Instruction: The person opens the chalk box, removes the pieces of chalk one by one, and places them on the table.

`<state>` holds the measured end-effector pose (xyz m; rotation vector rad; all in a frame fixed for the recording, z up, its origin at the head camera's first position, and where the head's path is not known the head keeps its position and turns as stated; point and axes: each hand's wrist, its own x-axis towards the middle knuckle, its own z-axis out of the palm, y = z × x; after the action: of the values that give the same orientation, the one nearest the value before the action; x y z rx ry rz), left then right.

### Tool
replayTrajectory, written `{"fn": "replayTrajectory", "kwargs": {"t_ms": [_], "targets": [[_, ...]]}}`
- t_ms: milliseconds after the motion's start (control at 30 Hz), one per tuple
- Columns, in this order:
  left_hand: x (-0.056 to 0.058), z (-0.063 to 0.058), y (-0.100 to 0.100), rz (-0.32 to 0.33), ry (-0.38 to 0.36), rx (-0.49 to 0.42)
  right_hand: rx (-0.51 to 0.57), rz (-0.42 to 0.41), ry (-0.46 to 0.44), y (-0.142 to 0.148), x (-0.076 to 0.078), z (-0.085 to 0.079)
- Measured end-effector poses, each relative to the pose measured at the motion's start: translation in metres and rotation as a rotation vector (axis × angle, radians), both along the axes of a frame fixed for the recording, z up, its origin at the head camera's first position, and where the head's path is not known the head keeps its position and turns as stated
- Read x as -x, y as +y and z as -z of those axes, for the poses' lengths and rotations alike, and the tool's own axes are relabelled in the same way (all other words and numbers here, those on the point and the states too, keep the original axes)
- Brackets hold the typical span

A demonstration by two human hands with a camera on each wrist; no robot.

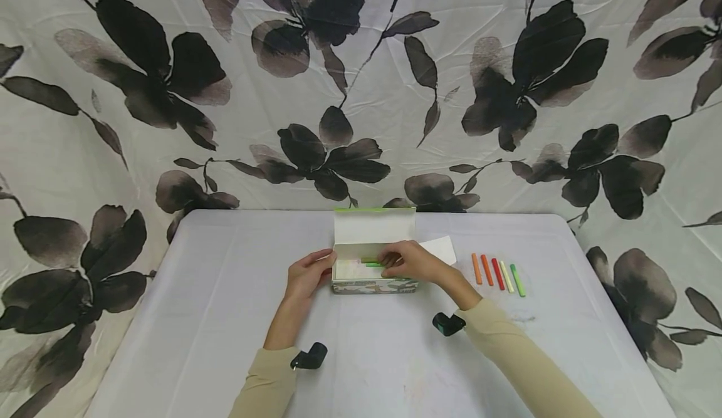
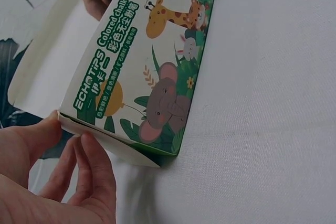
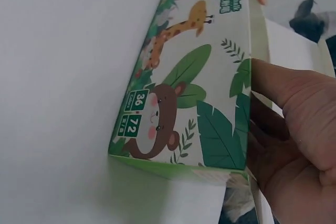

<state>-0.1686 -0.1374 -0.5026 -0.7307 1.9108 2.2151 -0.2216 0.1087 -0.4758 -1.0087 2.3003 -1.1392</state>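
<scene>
A white-and-green box of colored chalk (image 1: 375,287) with cartoon animals printed on its front stands on the table, lid raised at the back. At the box's left end, my left hand (image 1: 307,274) pinches the edge by a side flap, thumb (image 2: 44,129) above and fingertips below. My right hand (image 1: 410,260) reaches over the front edge into the right half of the box, fingers bent downward. Green chalk sticks (image 1: 371,262) show inside, right beside those fingertips. The box's front wall hides the right fingertips in the right wrist view, so I cannot tell whether they grip a stick.
To the right of the box, a row of loose chalk sticks (image 1: 497,274) in orange, red, pale yellow and green lies on the white table (image 1: 225,318). A white flap (image 1: 440,249) sticks out behind my right wrist. Floral cloth (image 1: 361,92) hangs behind the table.
</scene>
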Motion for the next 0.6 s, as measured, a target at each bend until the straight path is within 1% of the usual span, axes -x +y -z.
{"fn": "replayTrajectory", "kwargs": {"t_ms": [100, 267, 367, 600], "targets": [[0.001, 0.002, 0.000, -0.005, 0.004, 0.002, -0.056, -0.032, 0.032, -0.006, 0.003, 0.002], [0.002, 0.003, 0.000, -0.009, 0.007, 0.007, -0.191, -0.089, 0.068, -0.017, 0.007, 0.004], [0.001, 0.002, 0.000, -0.008, -0.001, 0.003, -0.256, -0.120, 0.051, -0.021, 0.009, 0.006], [0.001, 0.000, 0.000, -0.018, -0.005, -0.003, -0.369, -0.128, -0.033, -0.029, 0.014, 0.008]]}}
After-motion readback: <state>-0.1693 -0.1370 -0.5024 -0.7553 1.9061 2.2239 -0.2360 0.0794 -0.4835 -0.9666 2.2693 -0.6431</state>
